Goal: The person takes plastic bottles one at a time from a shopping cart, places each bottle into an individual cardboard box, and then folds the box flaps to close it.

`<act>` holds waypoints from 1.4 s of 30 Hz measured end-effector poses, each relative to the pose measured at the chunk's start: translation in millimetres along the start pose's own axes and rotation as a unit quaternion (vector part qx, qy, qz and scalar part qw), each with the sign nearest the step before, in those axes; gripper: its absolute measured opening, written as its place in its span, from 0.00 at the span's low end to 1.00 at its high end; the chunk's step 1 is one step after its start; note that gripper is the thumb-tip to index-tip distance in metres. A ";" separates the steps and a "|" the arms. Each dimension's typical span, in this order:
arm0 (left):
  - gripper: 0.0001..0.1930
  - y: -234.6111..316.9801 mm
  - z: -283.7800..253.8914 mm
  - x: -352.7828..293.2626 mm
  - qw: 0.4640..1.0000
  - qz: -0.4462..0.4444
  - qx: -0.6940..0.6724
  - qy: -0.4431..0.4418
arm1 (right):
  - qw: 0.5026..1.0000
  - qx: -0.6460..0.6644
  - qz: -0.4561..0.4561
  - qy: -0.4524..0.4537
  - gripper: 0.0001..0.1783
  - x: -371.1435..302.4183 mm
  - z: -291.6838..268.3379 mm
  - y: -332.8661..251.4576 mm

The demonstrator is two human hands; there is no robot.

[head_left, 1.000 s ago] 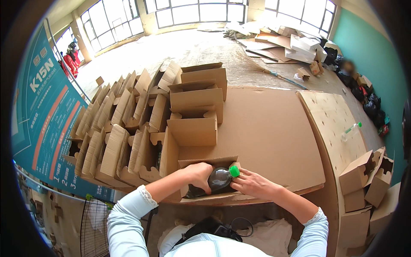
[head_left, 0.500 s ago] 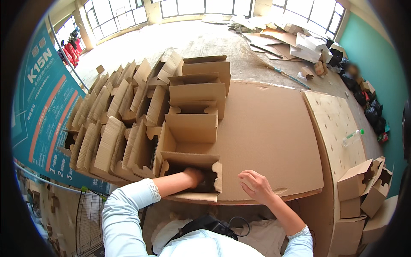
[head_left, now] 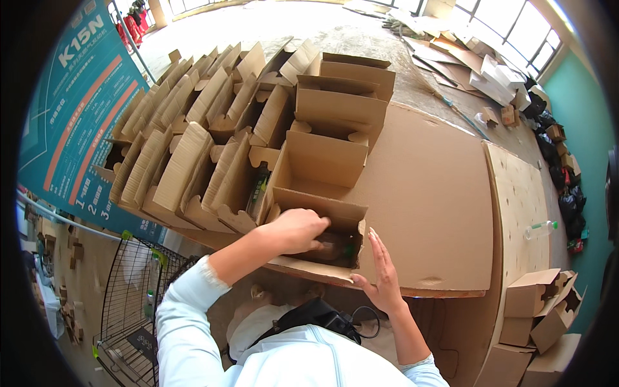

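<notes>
My left hand [head_left: 300,230] is over the mouth of the nearest open cardboard box [head_left: 321,201], its fingers curled down inside the rim. Whatever those fingers hold, if anything, is hidden. Beneath them, in the shadowed box, lies something clear with a bit of green, perhaps a bottle [head_left: 335,250]. Against the box's right edge stands my right hand [head_left: 382,274], fingers straight and holding nothing. Just left of this box, a dark bottle with a green label [head_left: 258,184] shows inside a neighbouring box [head_left: 230,177].
Rows of open boxes [head_left: 155,161] fill the left of the cardboard-covered table [head_left: 438,213]. A plywood board [head_left: 519,187] at right carries a clear bottle [head_left: 540,229]. More boxes [head_left: 532,309] are stacked lower right. A black wire cart [head_left: 126,303] stands lower left.
My left hand has risen from deep inside the box to its rim. My right hand has straightened its fingers and come against the box's right side. The view has shifted.
</notes>
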State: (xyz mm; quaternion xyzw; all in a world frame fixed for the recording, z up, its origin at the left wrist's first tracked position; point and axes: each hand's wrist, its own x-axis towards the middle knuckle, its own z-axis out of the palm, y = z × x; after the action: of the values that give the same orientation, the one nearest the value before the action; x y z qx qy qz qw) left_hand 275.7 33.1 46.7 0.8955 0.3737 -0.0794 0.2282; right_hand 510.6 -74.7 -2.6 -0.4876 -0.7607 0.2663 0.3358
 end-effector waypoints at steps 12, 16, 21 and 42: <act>0.28 2.2 71.7 -132.3 0.871 -0.120 -0.233 0.416 | 1.000 0.006 -0.009 0.027 0.30 6.4 31.4 1.2; 0.25 -23.5 80.1 -108.4 0.875 -0.134 -0.200 0.420 | 0.995 -0.008 0.029 0.099 0.38 13.7 43.1 -6.7; 0.28 -11.9 59.5 -87.7 0.915 -0.124 0.053 0.381 | 0.970 -0.150 0.016 0.191 0.47 44.0 42.0 -20.6; 0.62 -11.4 15.6 -30.5 0.971 -0.019 0.237 -0.017 | 0.953 -0.281 -0.087 -0.078 0.46 31.6 39.4 -10.0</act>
State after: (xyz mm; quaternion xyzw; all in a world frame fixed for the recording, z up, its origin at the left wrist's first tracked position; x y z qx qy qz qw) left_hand 246.5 13.5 38.4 0.9154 0.3574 -0.1849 0.0143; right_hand 465.2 -52.5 -12.2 -0.4715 -0.8681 0.0488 0.1470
